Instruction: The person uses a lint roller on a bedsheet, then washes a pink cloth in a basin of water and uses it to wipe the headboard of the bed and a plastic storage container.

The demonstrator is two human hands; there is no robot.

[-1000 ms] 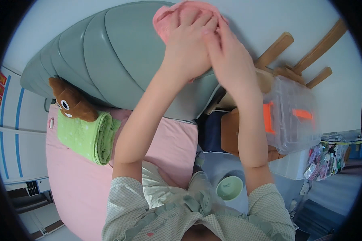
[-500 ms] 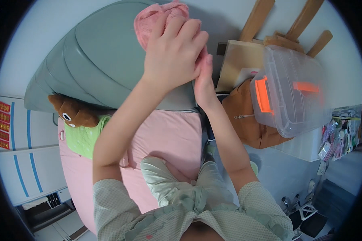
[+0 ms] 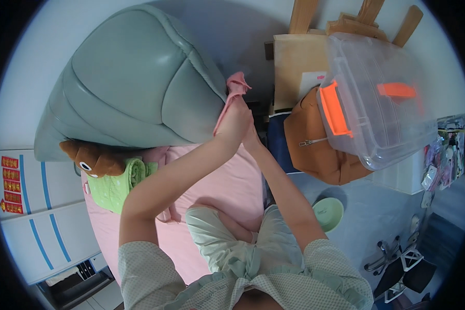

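Observation:
My left hand (image 3: pixel 233 122) is closed on a pink cloth (image 3: pixel 237 88), against the right edge of a padded grey-green headboard (image 3: pixel 121 70). The cloth's upper end sticks out above the knuckles, and a strip of it shows along the headboard's side. Right beside it, my right hand (image 3: pixel 250 136) touches the left one. Its fingers are mostly hidden behind the left hand, so whether they also grip the cloth is unclear. Under my arms lies a bed with a pink sheet (image 3: pixel 227 178), on which I kneel or sit.
On the left, a brown plush toy (image 3: pixel 95 159) rests by a folded green cloth (image 3: pixel 111 186). To the right, a clear plastic box (image 3: pixel 374 103) with orange latches sits on a brown bag (image 3: pixel 312 137). A green basin (image 3: pixel 328 214) stands on the floor.
Both hands and the pink cloth have come down from the headboard's top to its right side edge. My view has shifted, and the green basin shows more fully.

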